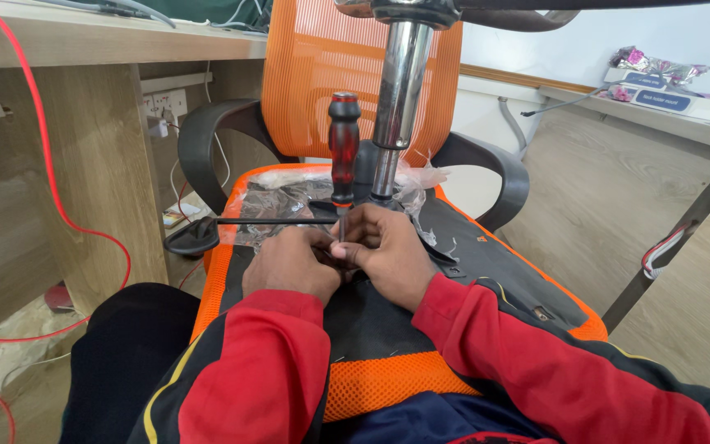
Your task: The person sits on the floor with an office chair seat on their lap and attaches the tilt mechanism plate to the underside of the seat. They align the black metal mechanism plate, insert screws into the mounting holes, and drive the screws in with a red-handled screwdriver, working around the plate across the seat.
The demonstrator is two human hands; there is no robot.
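- Your left hand [291, 265] is curled shut, knuckles up, resting on the underside of the upturned chair seat [388, 321], pressed against your right hand.
- Your right hand [388, 256] is also closed, its fingertips pinched around the bottom of the screwdriver's metal shaft where it meets the seat.
- The screwdriver [343, 148] stands upright just above the point where your two hands meet; its dark red and black handle rises clear of both hands, untouched, and only the lower shaft is gripped.
- The tip of the screwdriver is hidden between your fingers, so you cannot tell what it sits in.
- Just beyond and to the right of the screwdriver, the chrome gas-lift column [398, 90] rises from the black plate on the seat, close to the handle but apart from it.
- A thin black lever [232, 222] runs out to the left from under the column, ending in a flat paddle beyond the seat's orange edge, near your left hand.
- Crumpled clear plastic wrap [281, 201] lies on the seat behind your hands, around the base of the column.
- The chair's orange mesh backrest [322, 74] and black armrests [207, 140] stand behind all this.
- A red cable [47, 164] hangs down the wooden desk side at your left.
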